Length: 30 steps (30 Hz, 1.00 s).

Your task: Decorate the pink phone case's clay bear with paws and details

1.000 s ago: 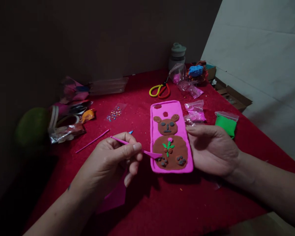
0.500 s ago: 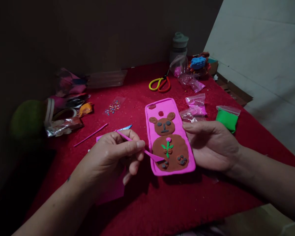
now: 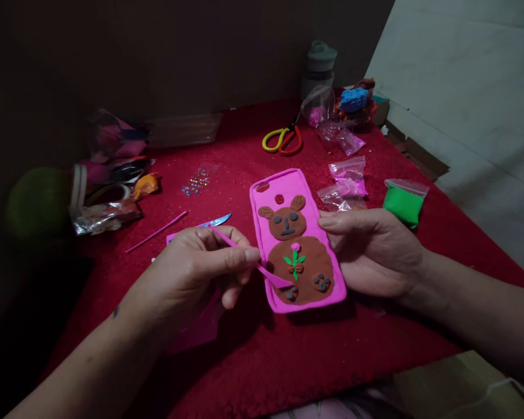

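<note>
Tipped further over than a second ago, the pink phone case [image 3: 312, 227] now leans its top toward the left, and the blade in the left hand has come down over the near-left paw. Red cloth [image 3: 310, 361] spreads under everything, and the case sits in the middle of it, between the two hands, its shadow showing beneath. On the case's right, the right hand [image 3: 371, 250] supports it, thumb along the rim; its other fingers are mostly hidden, so I can't tell how they're spread. Across from it, the left hand [image 3: 205, 262] pinches the pink tool [image 3: 274, 279] tightly between thumb and forefinger. Most of the case is taken up by a brown bear [image 3: 304, 278] with a small flower [image 3: 294, 262] on its belly. Smallest of all, the near-left paw [image 3: 291, 294] is partly covered by the blade; to my eye, the work has settled there, though whether the blade presses I can't say.
</note>
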Tool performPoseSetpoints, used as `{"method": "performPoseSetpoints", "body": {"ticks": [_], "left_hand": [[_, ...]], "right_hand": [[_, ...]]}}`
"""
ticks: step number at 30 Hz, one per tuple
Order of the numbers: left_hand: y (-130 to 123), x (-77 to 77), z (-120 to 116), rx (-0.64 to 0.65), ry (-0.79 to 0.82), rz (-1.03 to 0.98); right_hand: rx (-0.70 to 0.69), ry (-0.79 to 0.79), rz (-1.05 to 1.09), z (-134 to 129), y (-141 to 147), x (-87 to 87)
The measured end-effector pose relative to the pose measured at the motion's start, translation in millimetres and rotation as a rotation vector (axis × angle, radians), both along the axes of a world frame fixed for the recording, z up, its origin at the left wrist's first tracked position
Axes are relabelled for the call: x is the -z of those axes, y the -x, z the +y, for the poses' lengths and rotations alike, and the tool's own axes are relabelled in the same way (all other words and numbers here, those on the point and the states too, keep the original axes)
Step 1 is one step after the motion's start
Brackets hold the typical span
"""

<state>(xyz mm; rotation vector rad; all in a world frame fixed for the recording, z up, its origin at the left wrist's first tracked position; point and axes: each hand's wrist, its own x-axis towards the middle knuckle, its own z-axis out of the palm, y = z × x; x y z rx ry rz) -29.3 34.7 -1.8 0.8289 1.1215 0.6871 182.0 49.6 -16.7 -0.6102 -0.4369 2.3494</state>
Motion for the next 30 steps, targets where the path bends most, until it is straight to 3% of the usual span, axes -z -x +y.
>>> {"method": "performPoseSetpoints", "body": {"ticks": [22, 30], "left_hand": [[-3.8, 3.6, -4.1, -0.007, -0.026, 0.098], [2.8, 1.5, 0.6, 0.024, 0.041, -0.027]], "right_hand": [[-0.042, -0.015, 0.028, -1.8, -1.4, 0.9], [-0.018, 0.013, -0.003, -2.9, -0.6, 0.4]]}}
